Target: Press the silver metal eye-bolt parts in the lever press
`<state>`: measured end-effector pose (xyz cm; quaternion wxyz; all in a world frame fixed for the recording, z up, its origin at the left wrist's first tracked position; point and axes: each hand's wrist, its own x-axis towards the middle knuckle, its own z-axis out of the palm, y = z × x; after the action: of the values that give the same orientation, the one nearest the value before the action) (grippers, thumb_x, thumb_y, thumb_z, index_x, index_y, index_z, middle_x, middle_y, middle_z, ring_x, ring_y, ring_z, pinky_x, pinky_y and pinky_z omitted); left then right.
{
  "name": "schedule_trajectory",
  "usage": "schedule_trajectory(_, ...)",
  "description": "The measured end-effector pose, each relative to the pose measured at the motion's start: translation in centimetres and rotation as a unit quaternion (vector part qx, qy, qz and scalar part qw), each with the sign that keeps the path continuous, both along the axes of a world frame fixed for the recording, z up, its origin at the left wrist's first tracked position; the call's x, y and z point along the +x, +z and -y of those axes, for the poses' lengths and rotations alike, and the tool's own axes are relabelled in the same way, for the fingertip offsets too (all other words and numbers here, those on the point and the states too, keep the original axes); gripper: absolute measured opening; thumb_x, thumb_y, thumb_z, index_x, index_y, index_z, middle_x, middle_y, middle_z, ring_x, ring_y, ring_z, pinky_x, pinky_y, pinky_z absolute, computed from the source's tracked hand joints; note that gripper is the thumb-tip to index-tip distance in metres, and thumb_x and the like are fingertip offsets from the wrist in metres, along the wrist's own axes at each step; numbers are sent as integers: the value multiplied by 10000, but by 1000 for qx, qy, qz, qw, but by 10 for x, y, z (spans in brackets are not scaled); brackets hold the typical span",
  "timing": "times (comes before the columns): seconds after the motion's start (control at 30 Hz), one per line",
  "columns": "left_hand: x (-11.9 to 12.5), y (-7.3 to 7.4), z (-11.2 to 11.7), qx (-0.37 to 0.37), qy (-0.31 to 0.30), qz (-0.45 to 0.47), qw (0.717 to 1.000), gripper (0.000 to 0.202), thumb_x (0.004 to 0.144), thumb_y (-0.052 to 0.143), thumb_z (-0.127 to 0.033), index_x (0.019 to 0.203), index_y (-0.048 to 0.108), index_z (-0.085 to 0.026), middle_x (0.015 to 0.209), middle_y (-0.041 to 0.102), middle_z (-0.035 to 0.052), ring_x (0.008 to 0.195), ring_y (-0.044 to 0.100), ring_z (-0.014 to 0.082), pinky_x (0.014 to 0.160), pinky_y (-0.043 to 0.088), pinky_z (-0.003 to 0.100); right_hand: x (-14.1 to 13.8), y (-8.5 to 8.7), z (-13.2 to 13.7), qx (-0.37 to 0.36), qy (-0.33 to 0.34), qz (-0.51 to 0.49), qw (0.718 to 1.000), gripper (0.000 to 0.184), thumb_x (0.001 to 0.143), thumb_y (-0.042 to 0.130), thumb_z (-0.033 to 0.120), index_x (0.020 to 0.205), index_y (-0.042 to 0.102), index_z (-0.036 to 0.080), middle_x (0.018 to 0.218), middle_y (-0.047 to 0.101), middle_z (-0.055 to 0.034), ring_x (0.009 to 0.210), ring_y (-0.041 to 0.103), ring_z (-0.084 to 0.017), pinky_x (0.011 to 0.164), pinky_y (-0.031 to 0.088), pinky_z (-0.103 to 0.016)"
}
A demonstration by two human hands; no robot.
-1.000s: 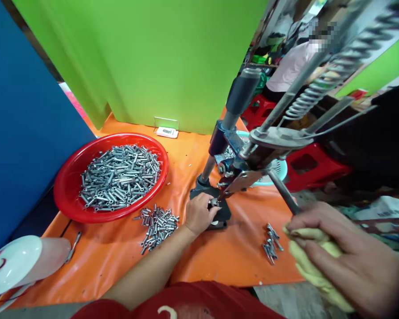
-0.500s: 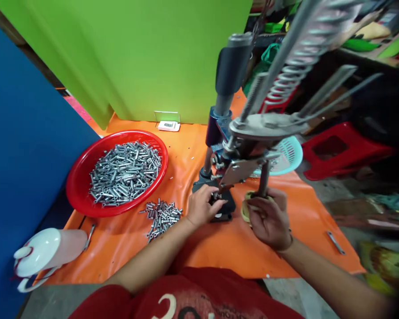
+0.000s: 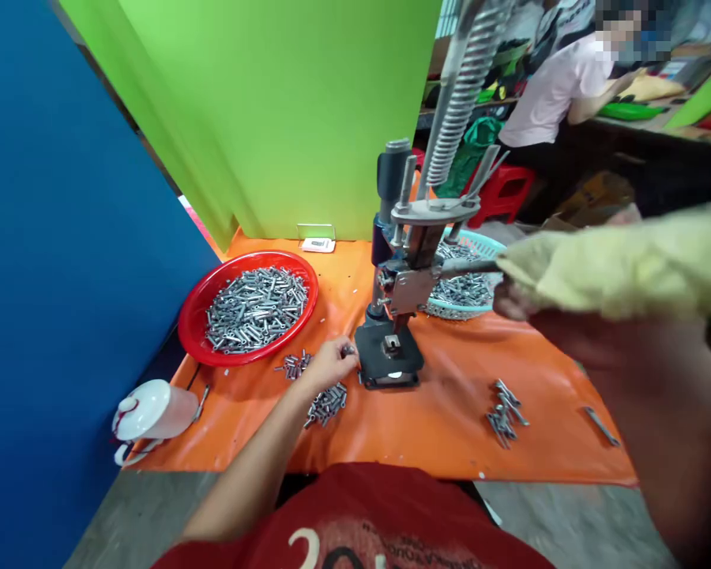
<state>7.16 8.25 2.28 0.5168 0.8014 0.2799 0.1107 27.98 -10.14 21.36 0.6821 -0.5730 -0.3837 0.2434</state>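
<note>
The hand press (image 3: 411,292) stands upright on the table, with a small metal fixture (image 3: 392,344) on its black base. My left hand (image 3: 330,365) is just left of that base, its fingers pinched around a small metal piece (image 3: 347,350). Beneath and beside this hand lies a loose pile of small metal rods (image 3: 327,405), some with ring ends. My right hand (image 3: 545,320), blurred and close to the camera, is closed around the press lever (image 3: 471,267) at its yellow cloth wrapping (image 3: 616,257). The lever sticks out to the right, roughly level.
A red basin (image 3: 193,332) of metal rods is at the left, a light blue basket (image 3: 479,245) of them behind the press. A smaller rod pile (image 3: 505,415) lies at right. A white lidded jug (image 3: 148,411) stands at the left edge. Another person (image 3: 548,95) works in the background.
My right hand has swung the lever up and to the right. My left hand has drawn back left from the press base. The view has shifted, showing the rod pile at right.
</note>
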Motion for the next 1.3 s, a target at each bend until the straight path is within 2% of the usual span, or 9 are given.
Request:
schedule_trajectory(0.1,-9,-1,8,152,-29,-145,977,170,712,531,-191,835,649,-202,755,665,22,731,601,173,660,409,252,-3,16,-32,75,2,-91,993,236,893,426,401,758,529,237,523,441,36,402,405,-74,479,428,-246)
schedule_trajectory(0.2,-10,-3,16,234,-68,-204,948,247,725,502,-158,884,677,-228,851,701,58,830,637,226,689,417,278,-2,5,-49,68,0,-107,992,237,921,405,425,897,557,245,449,392,50,390,406,-83,486,428,-246)
schedule_trajectory(0.5,-22,-8,16,312,-207,-146,916,209,766,504,-177,867,684,-211,878,703,66,816,637,223,688,407,290,-3,-76,-17,-31,-84,-50,995,449,824,572,445,1204,506,216,572,527,28,522,501,-86,513,437,-207)
schedule_trajectory(0.63,-23,-7,20,347,-243,-149,894,207,770,492,-166,860,673,-211,855,705,53,768,633,201,643,389,281,-14,-117,-1,-94,-96,-46,990,411,773,622,474,1031,597,155,608,535,6,555,506,-76,526,436,-187)
schedule_trajectory(0.77,-24,-6,25,371,-263,-138,880,193,762,508,-173,883,653,-212,839,702,48,745,631,189,610,377,271,-32,-157,6,-194,-37,-46,979,422,749,626,512,944,612,138,637,543,-9,575,506,-83,555,444,-200)
schedule_trajectory(0.93,-28,-7,33,384,-301,-124,864,140,766,509,-160,809,636,-197,777,686,48,677,620,178,569,363,259,-54,-187,12,-289,104,95,947,347,835,521,478,936,627,163,690,567,-12,623,513,-93,592,422,-201)
schedule_trajectory(1.07,-26,-11,36,334,-246,-88,906,154,763,510,-155,830,645,-178,813,683,61,695,608,174,599,388,253,-65,-193,13,-291,150,162,931,310,873,477,434,905,637,170,771,610,-24,696,547,-108,634,432,-205)
schedule_trajectory(1.2,-12,-6,44,95,-123,19,988,139,744,556,-193,845,648,-165,760,651,18,669,563,120,610,400,207,-74,-189,7,-262,128,145,946,298,864,507,420,975,636,175,910,644,-41,788,585,-120,704,467,-213)
schedule_trajectory(1.3,2,-1,52,-41,-49,56,996,122,724,579,-213,801,640,-140,656,586,-14,590,488,91,552,363,189,-76,-188,3,-245,96,135,955,291,849,536,423,979,643,186,946,655,-44,833,607,-129,741,485,-220)
